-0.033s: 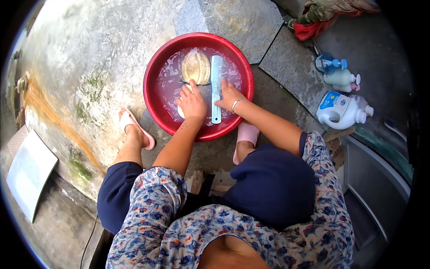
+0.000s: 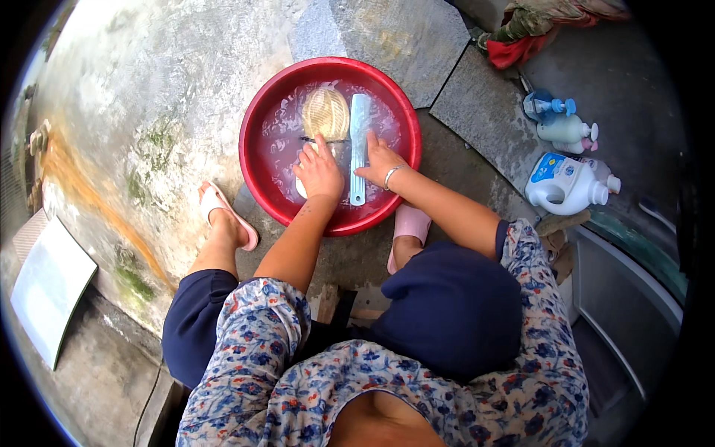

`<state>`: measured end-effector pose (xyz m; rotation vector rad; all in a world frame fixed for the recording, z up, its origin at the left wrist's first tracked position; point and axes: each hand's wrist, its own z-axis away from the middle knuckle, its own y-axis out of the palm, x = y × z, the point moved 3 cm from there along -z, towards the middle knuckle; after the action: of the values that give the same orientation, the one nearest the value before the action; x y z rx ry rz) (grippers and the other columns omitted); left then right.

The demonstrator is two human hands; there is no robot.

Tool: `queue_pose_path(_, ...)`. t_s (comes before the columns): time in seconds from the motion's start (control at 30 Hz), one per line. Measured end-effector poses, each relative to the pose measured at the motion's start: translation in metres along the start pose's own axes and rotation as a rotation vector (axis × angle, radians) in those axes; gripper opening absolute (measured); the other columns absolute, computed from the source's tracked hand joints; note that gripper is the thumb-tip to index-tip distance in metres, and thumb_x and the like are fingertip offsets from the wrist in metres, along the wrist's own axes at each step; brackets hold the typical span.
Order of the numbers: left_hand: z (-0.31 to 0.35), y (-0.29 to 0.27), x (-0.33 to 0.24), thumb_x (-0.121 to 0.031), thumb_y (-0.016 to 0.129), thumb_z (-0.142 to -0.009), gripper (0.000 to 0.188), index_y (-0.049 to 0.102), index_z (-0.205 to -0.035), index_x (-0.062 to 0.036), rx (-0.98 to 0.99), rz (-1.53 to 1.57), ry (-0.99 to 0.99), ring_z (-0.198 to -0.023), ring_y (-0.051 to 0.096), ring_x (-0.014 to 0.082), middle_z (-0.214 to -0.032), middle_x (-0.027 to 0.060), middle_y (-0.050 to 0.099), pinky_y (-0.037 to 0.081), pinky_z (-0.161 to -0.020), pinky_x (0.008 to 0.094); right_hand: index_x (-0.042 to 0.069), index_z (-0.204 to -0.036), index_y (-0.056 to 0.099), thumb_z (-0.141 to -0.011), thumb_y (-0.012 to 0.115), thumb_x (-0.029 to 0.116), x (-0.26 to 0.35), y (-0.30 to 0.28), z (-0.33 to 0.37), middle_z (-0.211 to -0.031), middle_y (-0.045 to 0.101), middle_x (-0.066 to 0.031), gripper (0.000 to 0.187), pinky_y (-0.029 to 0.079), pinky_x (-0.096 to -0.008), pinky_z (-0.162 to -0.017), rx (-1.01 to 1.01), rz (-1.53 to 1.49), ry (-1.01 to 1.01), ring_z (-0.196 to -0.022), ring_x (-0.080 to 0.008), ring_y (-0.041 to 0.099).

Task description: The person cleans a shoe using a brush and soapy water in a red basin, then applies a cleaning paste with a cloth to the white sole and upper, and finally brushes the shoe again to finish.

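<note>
A red basin (image 2: pixel 249 175) of cloudy, sudsy water lies in front of me. In it rests a cream, sole-shaped piece of footwear (image 2: pixel 325 114) with a ribbed or woven far end and a thin dark strip across its middle. My left hand (image 2: pixel 319 173) grips its near part from above, hiding most of that end. To the right lies a long light blue plastic brush (image 2: pixel 358 149), a hole at its near tip; any bristles are hidden. Beside it my right hand (image 2: pixel 380 162) is open, fingers apart, the thumb at the brush's right edge.
Several pump bottles (image 2: pixel 564 128) and a white detergent jug (image 2: pixel 555 179) stand at the right. A grey plastic container (image 2: pixel 625 279) is below them. Red and patterned cloth (image 2: pixel 521 45) lies at the far right. My pink slippers (image 2: pixel 231 216) flank the basin; a pale panel (image 2: pixel 52 290) leans at left.
The light blue brush has shifted very slightly to the left at its near end, with my right hand beside it. My left hand stays in place.
</note>
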<state>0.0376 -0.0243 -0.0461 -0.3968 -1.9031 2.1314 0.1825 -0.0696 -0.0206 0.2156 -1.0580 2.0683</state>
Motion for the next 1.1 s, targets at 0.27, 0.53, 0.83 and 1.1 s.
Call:
queue_pose_path(0.27,0.002,-0.02,0.063,-0.042,0.08,-0.066,0.097,0.028,-0.14,-0.0052,0.187,0.691,-0.369,-0.11,0.053,0.0445,-0.12,0.03,0.051,0.041,-0.098,0.0449,0.012,-0.15,0.007,-0.074,0.072,0.049,0.013,0.016,0.005,-0.12,0.054,-0.0307,0.107,0.047,-0.0453,-0.092,0.026,0.086,-0.014,-0.108,-0.0415,0.058)
queue_pose_path(0.53,0.016,-0.019,0.044,-0.038,0.077,-0.071,0.083,0.036,-0.134,-0.002,0.215,0.389,-0.32,-0.116,0.046,0.039,-0.122,0.0224,0.048,0.039,-0.094,0.053,0.003,-0.146,0.014,-0.077,0.073,0.031,0.003,0.026,-0.027,-0.117,0.059,-0.0264,0.096,0.049,-0.0446,-0.09,-0.092,-0.066,0.061,-0.105,-0.0384,0.061)
queue_pose_path(0.83,0.001,-0.015,0.056,-0.041,0.08,-0.067,0.087,0.038,-0.132,-0.0017,0.285,0.478,-0.23,-0.108,0.053,0.0401,-0.115,0.0236,0.054,0.043,-0.093,0.0446,0.008,-0.141,0.033,-0.088,0.055,0.024,-0.002,0.033,-0.044,-0.114,0.059,-0.0309,0.06,0.045,-0.0498,-0.092,-0.153,-0.248,0.226,-0.105,-0.0458,0.058)
queue_pose_path(1.1,-0.003,-0.028,0.061,-0.04,0.02,-0.103,0.053,0.045,-0.134,-0.0046,0.694,2.453,-0.603,-0.106,0.063,0.0309,-0.126,0.0159,0.058,0.052,-0.093,0.0451,0.027,-0.146,0.036,-0.096,0.044,0.031,0.01,-0.032,0.03,-0.066,0.042,0.0014,0.051,0.028,-0.023,-0.04,0.141,-0.698,0.165,-0.047,-0.0072,0.034)
